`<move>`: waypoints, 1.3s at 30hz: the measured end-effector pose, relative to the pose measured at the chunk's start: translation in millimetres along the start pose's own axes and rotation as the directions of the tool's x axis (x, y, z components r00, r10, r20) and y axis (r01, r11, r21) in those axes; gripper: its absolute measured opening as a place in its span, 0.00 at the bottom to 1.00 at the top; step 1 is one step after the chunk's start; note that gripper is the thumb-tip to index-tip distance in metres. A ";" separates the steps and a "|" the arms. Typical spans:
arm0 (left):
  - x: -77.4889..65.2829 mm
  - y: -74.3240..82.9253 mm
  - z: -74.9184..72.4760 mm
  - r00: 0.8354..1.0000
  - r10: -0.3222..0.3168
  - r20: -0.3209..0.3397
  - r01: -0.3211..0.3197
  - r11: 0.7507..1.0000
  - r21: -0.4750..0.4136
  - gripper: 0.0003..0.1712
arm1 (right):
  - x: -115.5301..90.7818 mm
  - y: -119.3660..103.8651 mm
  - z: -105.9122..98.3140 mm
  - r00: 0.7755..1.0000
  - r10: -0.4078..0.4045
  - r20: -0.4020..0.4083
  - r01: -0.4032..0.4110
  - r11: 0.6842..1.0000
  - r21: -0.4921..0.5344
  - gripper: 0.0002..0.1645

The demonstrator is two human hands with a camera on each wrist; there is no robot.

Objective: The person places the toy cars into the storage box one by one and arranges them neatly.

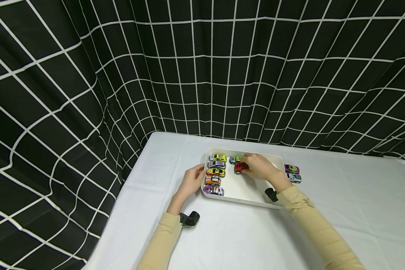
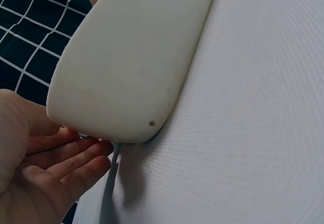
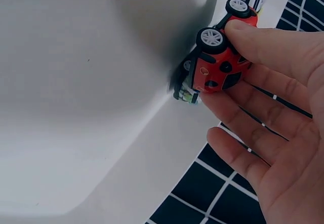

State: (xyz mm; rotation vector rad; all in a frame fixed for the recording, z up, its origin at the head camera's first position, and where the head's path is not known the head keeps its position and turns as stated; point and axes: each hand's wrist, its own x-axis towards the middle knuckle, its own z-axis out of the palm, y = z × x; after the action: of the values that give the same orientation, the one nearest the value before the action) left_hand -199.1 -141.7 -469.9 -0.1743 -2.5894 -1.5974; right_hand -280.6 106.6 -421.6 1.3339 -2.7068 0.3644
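In the head view my right hand (image 1: pixel 258 167) is inside the white tray (image 1: pixel 244 200), pinching a red toy car (image 3: pixel 223 69) with black spots between thumb and fingers. Its wheels face the wrist camera. Close beside it, by the tray's far wall, sits a green and blue toy car (image 1: pixel 235 159), partly covered by the hand. My left hand (image 1: pixel 191 182) rests at the tray's left end; the left wrist view shows its fingers (image 2: pixel 83 158) fairly straight against the outer wall, the thumb tip hidden. Several toy cars (image 1: pixel 216 172) stand in a column along the tray's left inner wall.
Outside the tray's right end, a purple and green toy car (image 1: pixel 291 169) and a light blue toy car (image 1: pixel 294 177) stand on the white-covered table (image 1: pixel 341 195). Behind the table hangs a black curtain (image 1: pixel 222 75) with a white grid.
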 end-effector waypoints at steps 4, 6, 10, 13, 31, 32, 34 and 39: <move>-0.4 0.5 -0.2 1.000 -0.004 0.002 0.004 1.000 0.006 0.19 | 2.3 -0.3 3.4 1.000 -0.014 -0.011 0.013 1.000 -0.003 0.10; -0.6 1.0 -0.4 1.000 -0.007 0.004 0.007 1.000 0.005 0.19 | 3.1 -1.1 4.6 1.000 -0.018 -0.015 0.018 1.000 0.000 0.10; -1.0 1.8 -0.9 1.000 -0.009 0.004 0.009 1.000 -0.003 0.19 | 5.1 -3.0 5.6 1.000 -0.020 -0.013 0.020 1.000 -0.008 0.10; -1.0 2.0 -0.9 1.000 -0.009 0.002 0.009 1.000 -0.005 0.19 | 6.9 -4.5 6.0 1.000 -0.011 -0.009 0.010 1.000 -0.029 0.10; 0.0 1.7 -0.3 1.000 0.007 -0.001 -0.007 1.000 -0.002 0.19 | 12.2 -7.2 9.1 1.000 0.026 0.010 -0.025 0.996 -0.083 0.10; 0.1 1.6 -0.3 1.000 0.008 -0.001 -0.008 1.000 -0.001 0.19 | 12.3 -7.2 9.5 1.000 0.025 0.009 -0.024 0.996 -0.085 0.10; 0.2 1.1 -0.2 1.000 0.012 -0.002 -0.012 1.000 0.001 0.19 | 12.5 -7.1 10.1 1.000 0.023 0.006 -0.023 0.996 -0.088 0.10; 0.1 0.4 0.0 1.000 0.013 -0.002 -0.013 1.000 0.002 0.19 | 12.7 -8.0 11.3 1.000 0.020 -0.005 -0.020 0.996 -0.089 0.11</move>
State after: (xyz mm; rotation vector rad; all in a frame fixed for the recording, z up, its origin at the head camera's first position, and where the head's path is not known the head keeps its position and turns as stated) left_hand -199.2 -141.5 -469.5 -0.1892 -2.5827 -1.5896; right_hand -281.9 89.2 -428.7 1.2826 -2.7007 0.2449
